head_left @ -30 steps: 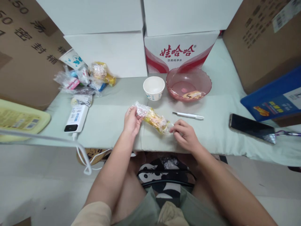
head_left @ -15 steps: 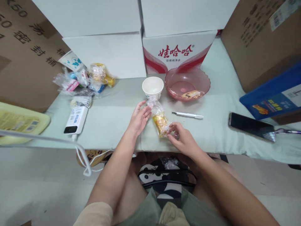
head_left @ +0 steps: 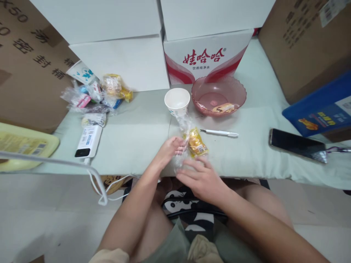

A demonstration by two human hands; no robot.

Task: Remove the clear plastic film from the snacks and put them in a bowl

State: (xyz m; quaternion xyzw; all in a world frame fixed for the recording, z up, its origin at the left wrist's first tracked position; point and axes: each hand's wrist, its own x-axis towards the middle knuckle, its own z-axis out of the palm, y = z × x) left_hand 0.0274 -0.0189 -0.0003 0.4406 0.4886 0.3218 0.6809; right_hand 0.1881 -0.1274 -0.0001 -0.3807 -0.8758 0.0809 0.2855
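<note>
A clear plastic wrapper with a yellow snack inside stands upright near the front edge of the pale green table. My left hand pinches the wrapper's left side with curled fingers. My right hand lies just below the wrapper, fingers stretched out towards the left, touching its lower end. A white paper cup stands right behind the wrapper. A pink plastic bowl with a small wrapped piece in it sits to the cup's right.
A white pen-like tool lies right of the snack. A pile of wrapped snacks and a white power bank sit at the left, a phone at the right. Cardboard and white boxes wall the back.
The snack wrapper turned from lying sideways to standing upright. My left hand let go of its end and took its side again. My right hand slid under it and opened out.
</note>
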